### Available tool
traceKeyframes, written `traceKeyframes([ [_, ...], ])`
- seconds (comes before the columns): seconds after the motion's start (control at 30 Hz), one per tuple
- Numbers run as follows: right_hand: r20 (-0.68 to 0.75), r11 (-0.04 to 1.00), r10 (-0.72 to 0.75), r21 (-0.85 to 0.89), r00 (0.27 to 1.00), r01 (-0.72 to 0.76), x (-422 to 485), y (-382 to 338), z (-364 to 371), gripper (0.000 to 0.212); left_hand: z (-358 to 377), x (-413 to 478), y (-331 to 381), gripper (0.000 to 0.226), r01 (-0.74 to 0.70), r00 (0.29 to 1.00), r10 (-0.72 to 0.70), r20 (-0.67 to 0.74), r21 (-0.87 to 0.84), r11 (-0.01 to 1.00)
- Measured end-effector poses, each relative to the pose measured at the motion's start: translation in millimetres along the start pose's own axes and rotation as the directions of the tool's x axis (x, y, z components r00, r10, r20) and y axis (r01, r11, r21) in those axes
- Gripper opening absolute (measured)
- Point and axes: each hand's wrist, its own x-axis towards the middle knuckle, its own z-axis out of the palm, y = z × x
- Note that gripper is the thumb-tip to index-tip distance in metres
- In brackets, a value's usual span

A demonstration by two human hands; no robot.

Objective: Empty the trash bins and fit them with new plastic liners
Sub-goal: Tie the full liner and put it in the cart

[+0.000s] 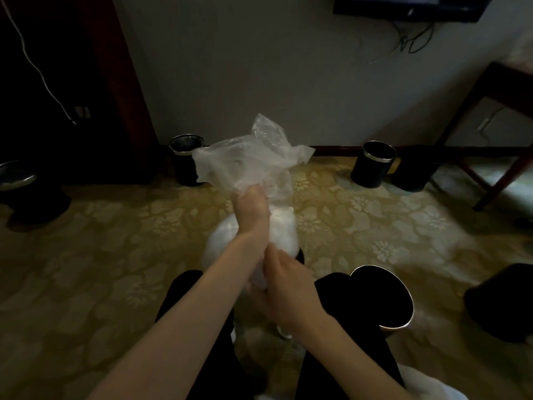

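Down over the patterned carpet (115, 241), a white plastic bag (253, 160) is held up between the person's knees, which are in black trousers (340, 290). The left hand (250, 209) has its fingers curled tight round the gathered neck of the bag. Above the fist the loose top fans out, thin and see-through, and below it the body of the bag bulges full and round. The right hand (284, 290) grips the bag lower down, on its near side, fingers and thumb closed on the plastic. Blur hides what the bag rests on; a sliver of something dark shows just beside its right edge.

Just right of the bag and nearer the person, against the right knee, stands an open bin (383, 298), black with a shiny metal rim, its inside dark. Beyond the bag, along the wall (259, 67), a lined bin (186, 160) stands to the left with pale plastic showing inside its rim. A bare bin (373, 164) stands to the right, with another dark bin (415, 171) just beside it. Far right of the bag a wooden table (496, 82) stands against the wall. Above and right of the bag a dark screen (409, 7) hangs there with cables (412, 41) dangling.
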Motion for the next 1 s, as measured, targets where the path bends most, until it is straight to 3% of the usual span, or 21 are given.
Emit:
traceKeyframes([
  [0.07, 0.103, 0.998, -0.039, 0.058, 0.994, 0.033, -7, 10, -8, 0.041, -7, 7, 5, 0.042, -0.017, 0.992, 0.025, 0.123, -0.065, 0.998],
  [0.13, -0.050, 0.998, -0.021, 0.055, 0.999, 0.024, -5, 20, -19, 0.030, -14, 10, 8, 0.056, -0.015, 0.973, 0.027, 0.229, -0.055, 0.998],
  [0.17, -0.154, 1.000, -0.008, 0.014, 0.988, 0.010, 0, 26, -24, 0.027, -17, 9, 9, 0.052, -0.026, 0.966, 0.033, 0.255, -0.030, 0.999],
  [0.23, -0.214, 0.995, 0.018, -0.095, 0.977, -0.039, 14, 35, -34, 0.043, -22, 9, 8, 0.044, -0.040, 0.946, 0.036, 0.322, 0.007, 0.999],
  [0.33, -0.030, 0.976, 0.071, -0.206, 0.997, -0.076, 31, 43, -43, 0.079, -24, 8, 5, 0.051, -0.044, 0.898, 0.028, 0.440, 0.026, 0.999],
  [0.43, 0.087, 0.978, 0.122, -0.183, 0.989, -0.105, 37, 43, -38, 0.070, -18, 7, 5, 0.040, -0.009, 0.885, 0.018, 0.466, -0.022, 1.000],
  [0.5, 0.002, 0.969, 0.134, -0.209, 0.991, -0.130, 35, 38, -30, 0.055, -12, 2, 7, 0.038, 0.004, 0.893, 0.002, 0.450, -0.012, 1.000],
  [0.6, -0.160, 0.954, 0.087, -0.271, 0.983, -0.128, 32, 23, -15, 0.032, 0, -4, -3, 0.040, -0.145, 0.956, 0.083, 0.282, 0.207, 0.967],
  [0.67, -0.233, 0.983, 0.001, -0.179, 0.972, -0.044, 27, 19, -8, 0.019, 5, -8, -12, 0.029, -0.165, 0.979, 0.136, 0.151, 0.202, 0.965],
  [0.73, -0.154, 1.000, 0.002, -0.005, 0.988, -0.003, 20, 23, -5, 0.021, 7, -8, -4, 0.030, -0.103, 0.993, 0.113, -0.034, 0.223, 0.969],
  [0.8, 0.008, 0.994, -0.020, 0.106, 1.000, 0.019, 11, 29, -5, 0.027, 4, -3, -1, 0.031, -0.107, 0.989, 0.137, -0.062, 0.352, 0.930],
  [0.87, 0.046, 0.990, -0.095, 0.106, 0.994, 0.089, 4, 33, -6, 0.026, -2, 3, -5, 0.028, -0.033, 0.998, 0.039, -0.045, 0.118, 0.992],
  [1.0, -0.258, 0.996, 0.084, 0.029, 0.963, -0.079, 18, 51, -19, 0.024, -6, 5, -4, 0.030, -0.093, 0.994, 0.100, -0.043, 0.148, 0.985],
])
